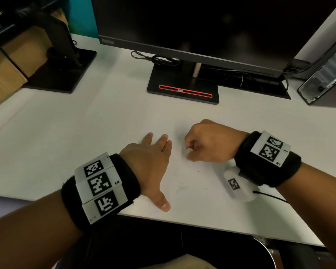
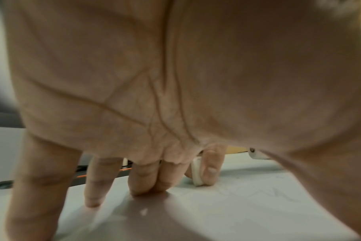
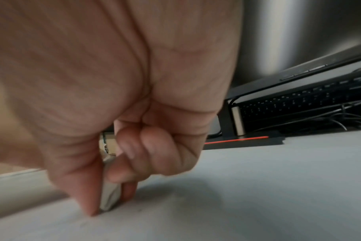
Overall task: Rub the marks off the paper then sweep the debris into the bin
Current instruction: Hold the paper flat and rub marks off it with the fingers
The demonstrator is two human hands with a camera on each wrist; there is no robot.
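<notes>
**Eraser at work while the other hand pinned the sheet**

A pale white counter [image 1: 70,121] filled the middle of the head view, with a dark black monitor [image 1: 202,22] and its black stand with a red-edged slot [image 1: 184,91] across the top of the frame. A thin white sheet of paper [image 1: 192,183] lay low and centre, hard to tell from the surface beneath; faint grey pencil marks [image 2: 278,194] showed on it in the lower right of the left wrist view.

The left hand [image 1: 151,162] lay flat with straight, spread fingers on the sheet's left part, thumb pointing toward the bottom of the frame. It grasped nothing; it was judged to be there to keep the paper from sliding or wrinkling under the rubbing.

The right hand [image 1: 208,144], right of centre, was clenched around a small white block eraser [image 3: 110,198], pinched between thumb and fingers with its lower edge touching the paper. The low, tight pinch would let it bear down hard on a small spot.

Rubbing seemed to be under way, since marks remained. No debris could be made out. A rounded pale rim at the bottom right of the head view might have been the bin, but that could not be told.
</notes>
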